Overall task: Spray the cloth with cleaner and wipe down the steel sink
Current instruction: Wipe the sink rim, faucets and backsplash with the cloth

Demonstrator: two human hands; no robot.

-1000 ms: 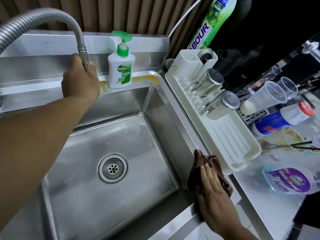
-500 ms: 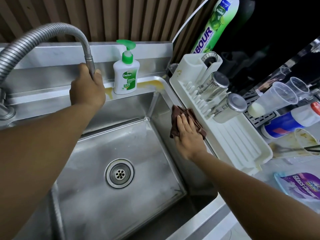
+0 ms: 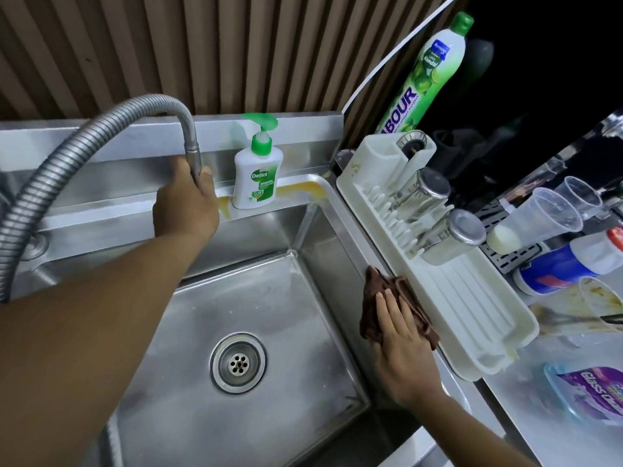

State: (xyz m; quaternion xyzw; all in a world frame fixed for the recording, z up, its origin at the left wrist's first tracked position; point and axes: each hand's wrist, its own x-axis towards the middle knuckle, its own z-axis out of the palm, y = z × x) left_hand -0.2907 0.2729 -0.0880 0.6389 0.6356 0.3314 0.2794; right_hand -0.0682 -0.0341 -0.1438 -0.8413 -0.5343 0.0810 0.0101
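Note:
The steel sink (image 3: 269, 298) fills the middle, with a round drain (image 3: 238, 363) in its floor. A brown cloth (image 3: 374, 308) lies on the sink's right rim, and my right hand (image 3: 401, 348) presses it flat there with straight fingers. My left hand (image 3: 185, 205) grips the end of the flexible steel faucet hose (image 3: 101, 129) at the back of the basin. The glass cleaner bottle (image 3: 593, 396) lies on its side on the counter at the far right.
A white and green soap dispenser (image 3: 256, 176) stands on the back ledge. A white dish rack (image 3: 448, 298) with two steel cups (image 3: 424, 193) borders the sink's right rim. Plastic cups (image 3: 542, 217), a blue bottle (image 3: 566, 264) and a tall green detergent bottle (image 3: 428, 69) crowd the right.
My right hand slid the cloth away along the right rim toward the back, then back toward me to mid-rim. My left hand kept its grip on the hose.

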